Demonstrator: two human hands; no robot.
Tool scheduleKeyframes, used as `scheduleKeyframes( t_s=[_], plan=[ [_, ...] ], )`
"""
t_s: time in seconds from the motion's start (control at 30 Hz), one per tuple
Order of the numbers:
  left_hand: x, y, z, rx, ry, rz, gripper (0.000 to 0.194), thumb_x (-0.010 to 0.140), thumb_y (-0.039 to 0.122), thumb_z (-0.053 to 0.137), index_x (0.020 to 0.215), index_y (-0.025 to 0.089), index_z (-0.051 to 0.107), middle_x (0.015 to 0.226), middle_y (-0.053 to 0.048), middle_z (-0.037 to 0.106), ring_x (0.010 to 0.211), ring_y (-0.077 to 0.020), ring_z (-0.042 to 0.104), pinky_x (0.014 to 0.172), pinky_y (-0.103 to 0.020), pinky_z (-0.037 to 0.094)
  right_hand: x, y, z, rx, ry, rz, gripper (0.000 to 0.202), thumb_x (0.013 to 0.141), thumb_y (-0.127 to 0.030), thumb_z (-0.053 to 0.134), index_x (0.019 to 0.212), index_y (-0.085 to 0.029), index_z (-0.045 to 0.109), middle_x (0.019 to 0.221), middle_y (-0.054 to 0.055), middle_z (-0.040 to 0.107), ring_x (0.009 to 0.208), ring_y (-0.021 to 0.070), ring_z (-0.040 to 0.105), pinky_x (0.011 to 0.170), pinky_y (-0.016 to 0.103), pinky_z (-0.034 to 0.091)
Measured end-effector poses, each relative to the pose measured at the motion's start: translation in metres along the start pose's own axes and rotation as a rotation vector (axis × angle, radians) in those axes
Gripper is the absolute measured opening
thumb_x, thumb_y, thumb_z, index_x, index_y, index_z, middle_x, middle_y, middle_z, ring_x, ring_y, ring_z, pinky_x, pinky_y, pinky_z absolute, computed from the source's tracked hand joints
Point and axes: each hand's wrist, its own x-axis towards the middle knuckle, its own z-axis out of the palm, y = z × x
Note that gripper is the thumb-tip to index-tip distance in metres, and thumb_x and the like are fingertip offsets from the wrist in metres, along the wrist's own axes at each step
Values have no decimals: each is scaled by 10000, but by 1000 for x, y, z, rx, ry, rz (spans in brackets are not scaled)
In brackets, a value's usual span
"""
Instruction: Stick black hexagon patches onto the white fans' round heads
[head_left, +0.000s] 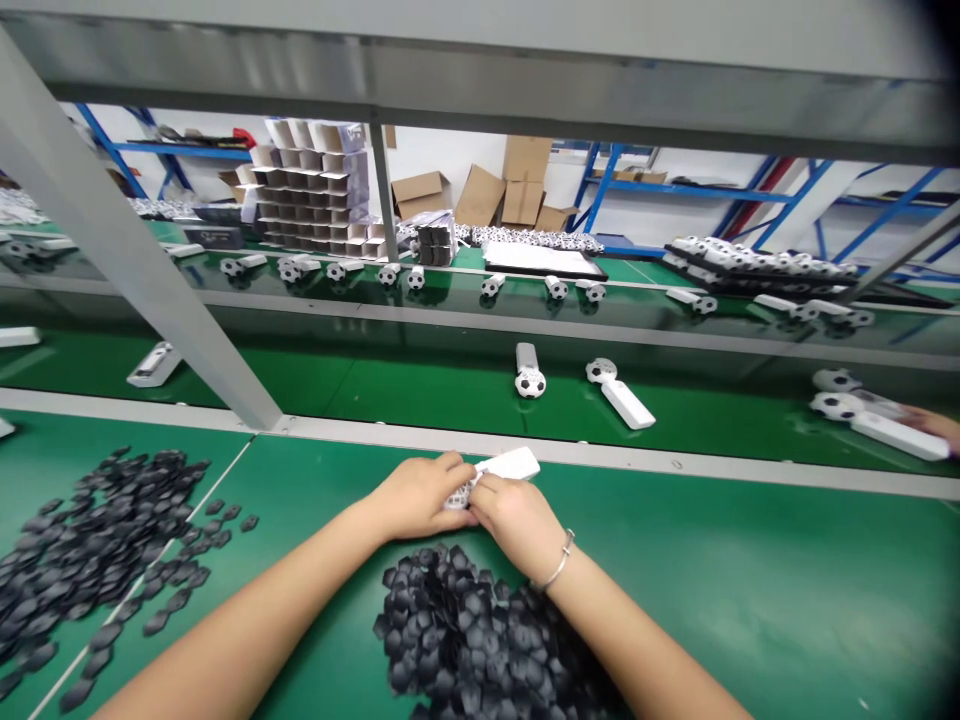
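Both hands meet over a white handled piece with a football-shaped head (511, 464) lying on the green bench. My left hand (422, 494) curls round the ball end, whose open white lattice shows between the fingers. Against the ball's right side are the closed fingers of my right hand (521, 520); whatever they pinch is hidden. The white handle points away to the right. Just below the hands a big pile of small black pentagon pieces (480, 630) covers the bench, partly under my right wrist.
More black pieces (112, 530) are spread at the left. Beyond a metal rail (450, 440), a green belt (390, 385) carries several white football-headed pieces (530, 382). A slanted grey post (142, 230) stands at left; a beam crosses overhead. Another person's hand (930, 425) is at far right.
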Motion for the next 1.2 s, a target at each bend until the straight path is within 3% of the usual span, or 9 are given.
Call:
scheduleKeyframes(
  t_s=[0.13, 0.27, 0.5, 0.73, 0.93, 1.1, 1.2],
  plan=[
    [2, -4, 4, -68, 44, 51, 311, 865, 413, 517, 1133, 255, 508, 1082, -24, 576, 947, -207, 589, 787, -288, 448, -6, 0, -5, 85, 15, 14, 76, 883, -158, 578, 868, -162, 652, 910, 54, 673, 839, 176, 620, 738, 245, 442],
    [2, -10, 8, -78, 62, 67, 304, 872, 408, 499, 1130, 249, 522, 1118, -32, 574, 974, -210, 580, 825, -294, 449, -13, -2, -6, 279, 38, 108, 111, 809, -151, 642, 914, -177, 669, 876, 33, 678, 789, 165, 609, 709, 233, 440],
    [-1, -20, 11, -1, 109, -124, 387, 899, 459, 437, 1227, 259, 485, 1186, -46, 553, 935, -216, 600, 798, -323, 464, -20, -20, 7, 317, -73, 85, 77, 803, -223, 678, 866, -203, 719, 830, 19, 683, 769, 169, 616, 694, 239, 430],
    [0, -4, 7, 23, 105, -260, 434, 868, 457, 464, 1261, 271, 471, 1177, -64, 550, 920, -231, 607, 787, -335, 476, -25, -28, 12, 270, -145, 23, 35, 795, -203, 681, 819, -226, 691, 838, 4, 685, 775, 176, 616, 675, 251, 405],
    [-5, -1, -8, -98, -14, -125, 613, 807, 387, 555, 1385, 334, 359, 1287, -42, 511, 1004, -244, 604, 858, -333, 474, -24, -17, 0, 191, -147, -5, 108, 829, -152, 609, 824, -220, 694, 818, 12, 675, 759, 171, 614, 677, 254, 408],
    [-6, 2, -12, -63, -42, -165, 610, 842, 443, 515, 1413, 319, 339, 1268, -69, 517, 981, -253, 618, 828, -340, 483, -22, -12, -1, 90, -174, 27, 191, 854, -110, 555, 832, -194, 726, 937, 62, 657, 783, 177, 617, 699, 266, 435],
    [-9, 0, -16, -46, -79, -121, 680, 805, 374, 546, 1436, 333, 296, 1306, -65, 493, 962, -252, 621, 790, -330, 490, -21, -6, 3, 140, -128, -17, 174, 853, -120, 575, 827, -195, 730, 996, 62, 624, 839, 175, 602, 744, 264, 448]
  ],
)
